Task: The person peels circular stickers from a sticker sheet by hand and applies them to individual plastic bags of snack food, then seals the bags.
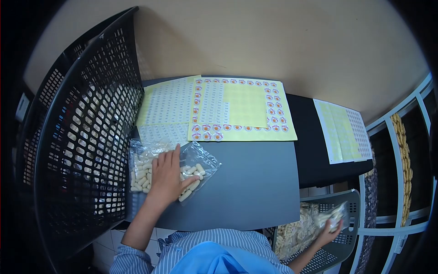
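My left hand [167,176] lies flat on clear plastic bags of pale finger-shaped snacks [145,172] on the grey table [255,187], pressing down on them. My right hand [329,230] reaches down to the right over a grey perforated basket [346,242] and grips a clear bag of the same snacks [335,215]. More filled bags [294,233] are piled in that basket.
A tall black perforated crate [86,137] stands at the left against the table. Yellow sticker sheets [239,109] lie at the table's far side, with another sheet [342,130] on a black surface at the right. White shelving [401,182] holds more snacks.
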Available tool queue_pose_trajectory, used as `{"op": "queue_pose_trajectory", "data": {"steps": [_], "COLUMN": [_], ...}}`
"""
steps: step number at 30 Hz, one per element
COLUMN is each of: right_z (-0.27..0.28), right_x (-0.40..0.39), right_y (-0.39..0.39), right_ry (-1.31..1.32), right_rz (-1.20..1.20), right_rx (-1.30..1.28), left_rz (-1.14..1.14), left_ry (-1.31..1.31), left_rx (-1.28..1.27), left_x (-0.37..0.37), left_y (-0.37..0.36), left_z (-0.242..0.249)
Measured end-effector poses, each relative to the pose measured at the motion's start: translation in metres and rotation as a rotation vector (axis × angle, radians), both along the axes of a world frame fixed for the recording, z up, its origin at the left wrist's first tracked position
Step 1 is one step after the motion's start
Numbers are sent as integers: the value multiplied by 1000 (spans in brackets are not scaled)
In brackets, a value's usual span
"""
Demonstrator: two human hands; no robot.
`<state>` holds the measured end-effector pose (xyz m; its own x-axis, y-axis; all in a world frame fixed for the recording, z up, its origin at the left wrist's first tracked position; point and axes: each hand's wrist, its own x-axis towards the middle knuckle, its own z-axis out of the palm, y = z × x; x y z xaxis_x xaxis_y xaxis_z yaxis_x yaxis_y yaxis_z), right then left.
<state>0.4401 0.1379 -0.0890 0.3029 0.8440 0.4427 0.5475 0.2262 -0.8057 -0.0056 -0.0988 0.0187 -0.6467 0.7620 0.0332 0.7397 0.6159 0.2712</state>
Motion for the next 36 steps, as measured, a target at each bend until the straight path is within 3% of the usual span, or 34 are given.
{"op": "queue_pose_trajectory", "data": {"steps": [4,5,6,7,8,11,12,13,15,16,17,20,22,23,25,26,27,29,33,36], "right_z": [-130,-123,-97,-84,-93,-25,7,39,91,111,128,143,129,121,105,101,99,96,88,91], "right_x": [78,67,34,15,23,-39,-67,-97,-160,-189,-216,-284,-319,-330,-345,-345,-345,-345,-343,-340], "right_y": [-43,-43,-50,-55,-47,-8,4,8,6,0,-10,-24,-28,-29,-32,-31,-34,-38,-36,-37], "right_ry": [-228,-230,-457,-683,-669,-426,-370,-250,32,164,263,78,34,38,336,332,333,567,631,591], "right_rz": [-98,-94,-262,-434,-348,-191,-97,46,371,579,766,1275,1470,1475,1454,1457,1466,1459,1512,1443], "right_rx": [-388,-382,-562,-743,-520,46,225,239,235,147,27,-92,-180,-165,-428,-466,-470,-586,-479,-552], "left_rz": [-53,-62,-55,-36,-19,-57,-43,-53,-88,-54,-81,-83,2,-5,-136,-121,-113,-93,-41,-69], "left_ry": [24,58,58,-213,-483,-577,-645,-637,-1025,-1179,-1124,-1047,-914,-902,-827,-988,-982,-1063,-1093,-1036], "left_rx": [10,43,48,84,116,332,368,373,1065,1079,1159,1168,1094,1102,1138,1191,1193,1151,1035,1105], "left_x": [2,1,-1,-3,-3,-1,6,10,20,25,31,36,35,31,21,17,15,13,19,25], "left_y": [0,2,5,8,11,21,27,37,55,61,70,84,86,85,78,76,74,73,75,79], "left_z": [-13,-13,-10,-5,-2,-21,-6,-11,-30,-26,-27,-26,-24,-25,-31,-35,-37,-40,-42,-34]}}
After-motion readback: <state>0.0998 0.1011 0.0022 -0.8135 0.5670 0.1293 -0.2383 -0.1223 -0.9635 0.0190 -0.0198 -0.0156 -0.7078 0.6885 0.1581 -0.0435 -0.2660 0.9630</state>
